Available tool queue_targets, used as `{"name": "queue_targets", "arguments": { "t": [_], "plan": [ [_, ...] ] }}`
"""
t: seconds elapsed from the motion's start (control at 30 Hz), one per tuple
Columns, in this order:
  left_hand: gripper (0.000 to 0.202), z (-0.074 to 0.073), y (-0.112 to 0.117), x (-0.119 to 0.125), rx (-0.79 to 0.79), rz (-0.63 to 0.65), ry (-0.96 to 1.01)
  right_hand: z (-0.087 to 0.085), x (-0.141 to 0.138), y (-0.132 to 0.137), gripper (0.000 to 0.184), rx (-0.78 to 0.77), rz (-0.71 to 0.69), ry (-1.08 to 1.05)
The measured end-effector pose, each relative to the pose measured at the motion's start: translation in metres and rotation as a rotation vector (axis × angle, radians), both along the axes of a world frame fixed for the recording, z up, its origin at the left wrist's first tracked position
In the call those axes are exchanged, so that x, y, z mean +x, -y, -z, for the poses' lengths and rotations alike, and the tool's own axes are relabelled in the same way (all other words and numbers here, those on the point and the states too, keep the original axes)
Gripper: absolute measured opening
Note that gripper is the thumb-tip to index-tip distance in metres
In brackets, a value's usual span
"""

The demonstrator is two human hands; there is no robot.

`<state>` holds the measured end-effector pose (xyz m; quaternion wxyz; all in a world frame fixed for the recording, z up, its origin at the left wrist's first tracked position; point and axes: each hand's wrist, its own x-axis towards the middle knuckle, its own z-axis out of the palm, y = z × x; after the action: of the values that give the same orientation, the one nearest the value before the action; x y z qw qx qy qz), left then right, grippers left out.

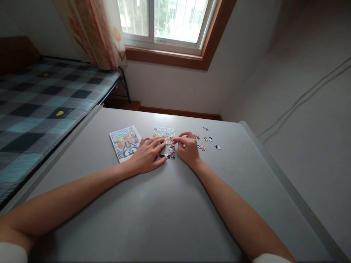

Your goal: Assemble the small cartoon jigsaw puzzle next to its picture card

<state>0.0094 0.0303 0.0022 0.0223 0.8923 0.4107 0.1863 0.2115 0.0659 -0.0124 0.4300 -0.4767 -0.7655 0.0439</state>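
Steadying the puzzle (165, 131) near the frame's centre calls for light pressure from your left hand (149, 153), its grip released; whether your right hand's (188, 148) grip pinches anything, I cannot tell.

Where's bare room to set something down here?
The widest bare patch of table lies between the forearms; another lies outside the right forearm, and a strip runs behind the jigsaw puzzle to the far edge. Crowded: the middle, with left hand, right hand, puzzle, illustrated sheet and loose puzzle pieces.
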Motion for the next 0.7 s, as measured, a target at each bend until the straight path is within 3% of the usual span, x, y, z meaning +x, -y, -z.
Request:
{"name": "queue_targets", "arguments": {
  "t": [0.17,0.43,0.7],
  "plan": [
    [0.053,0.0003,-0.0003,-0.0001,-0.015,-0.006,-0.001,0.0003,-0.0001,-0.0001,0.028,0.051,0.008,0.131],
    [0.053,-0.0004,0.0006,-0.0003,-0.02,-0.005,-0.011,-0.0022,-0.003,0.0014,0.025,-0.008,-0.004,0.161],
    [0.054,0.0002,0.0002,0.0006,-0.005,-0.019,-0.023,0.001,-0.0022,0.001,0.032,-0.027,0.019,0.206]
  ]
}}
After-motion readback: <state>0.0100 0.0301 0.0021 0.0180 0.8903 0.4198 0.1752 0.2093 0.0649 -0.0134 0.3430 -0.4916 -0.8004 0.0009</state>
